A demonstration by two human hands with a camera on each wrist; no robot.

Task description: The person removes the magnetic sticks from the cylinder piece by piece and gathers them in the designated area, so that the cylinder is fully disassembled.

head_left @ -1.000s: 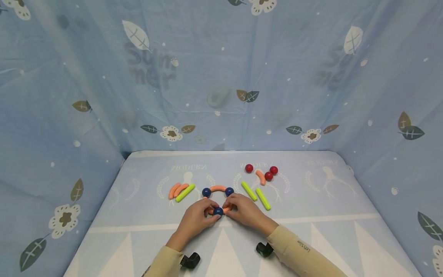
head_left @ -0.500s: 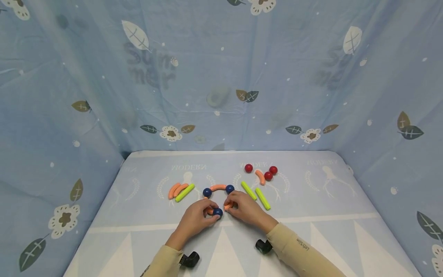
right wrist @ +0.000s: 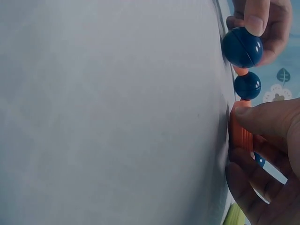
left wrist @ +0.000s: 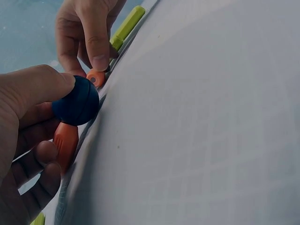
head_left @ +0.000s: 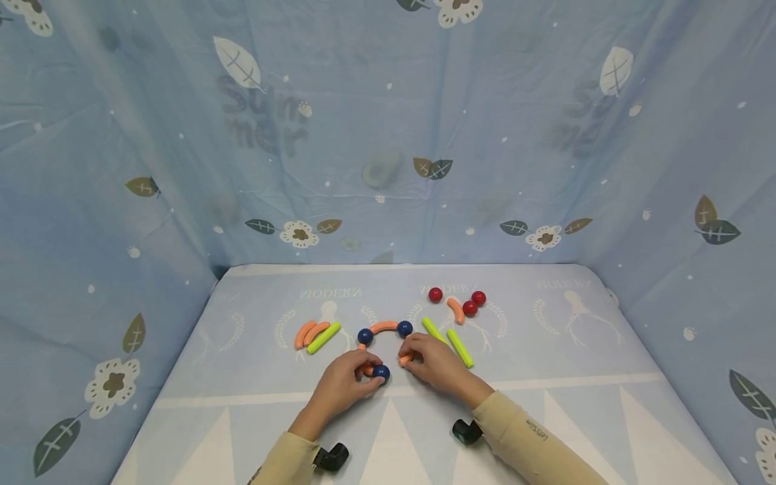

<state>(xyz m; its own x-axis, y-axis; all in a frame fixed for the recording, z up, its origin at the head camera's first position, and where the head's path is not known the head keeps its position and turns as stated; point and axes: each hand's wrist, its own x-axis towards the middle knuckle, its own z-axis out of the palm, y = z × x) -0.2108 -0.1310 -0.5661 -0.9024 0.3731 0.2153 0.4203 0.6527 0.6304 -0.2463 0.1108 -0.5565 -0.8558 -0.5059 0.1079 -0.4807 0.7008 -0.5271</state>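
My left hand [head_left: 347, 378] pinches a blue ball [left wrist: 77, 101] between thumb and fingers. An orange curved rod [left wrist: 66, 143] joins that ball, partly hidden by the fingers. To its right, my right hand [head_left: 435, 364] pinches another orange curved rod [right wrist: 240, 126]; the rod's near end is apart from the held ball. Beyond the hands, two more blue balls, one on the left [head_left: 365, 337] and one on the right [head_left: 405, 329], are linked by an orange curved rod [head_left: 384, 327]. Whether the right hand's rod touches the right ball is hidden by the fingers.
Left of the hands lie two loose orange curved rods [head_left: 304, 334] and a lime-green straight stick [head_left: 324, 338]. To the right are two green sticks [head_left: 461, 348]. Farther back are several red balls [head_left: 435, 295] and one orange curved rod [head_left: 456, 311]. Fabric walls enclose the table.
The right hand has moved right with its orange rod, which came away from the held blue ball. The two far balls and their linking rod shifted slightly right. The left hand stays nearly still.
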